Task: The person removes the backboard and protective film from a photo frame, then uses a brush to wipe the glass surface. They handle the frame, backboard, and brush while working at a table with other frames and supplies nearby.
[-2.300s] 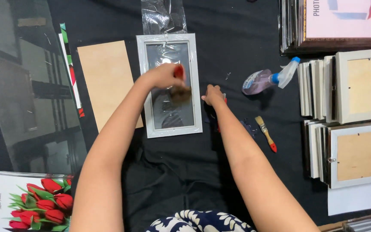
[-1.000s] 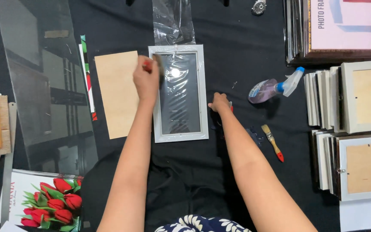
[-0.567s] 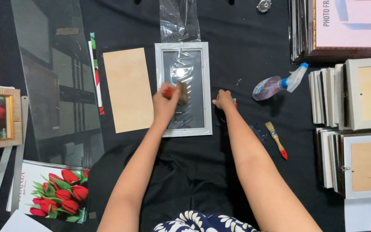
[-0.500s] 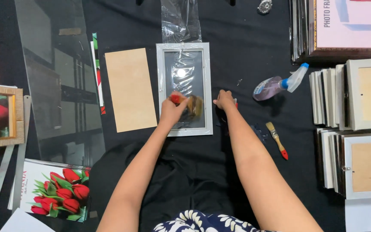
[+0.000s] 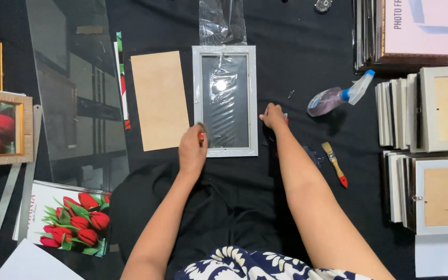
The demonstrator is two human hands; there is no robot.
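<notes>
A: The left hand [image 5: 192, 149] sits at the lower left corner of the silver frame [image 5: 225, 100], fingers curled around a small red-handled tool [image 5: 201, 137].

B: And the right hand [image 5: 274, 115] is loosely closed at the frame's right edge, resting on the black cloth [image 5: 286, 46]. Something red peeks out beside it; whether the hand grips it is impossible to tell.

A: The tool's tip is hidden by the fingers. Glare on the glass blurs what lies inside the frame.

B: Around it: a brown board [image 5: 160, 100] just left of the frame, a plastic bag [image 5: 222, 22] above, a spray bottle [image 5: 339, 95] and a paintbrush [image 5: 335, 164] to the right, and stacked frames [image 5: 426, 150] farther right.
</notes>
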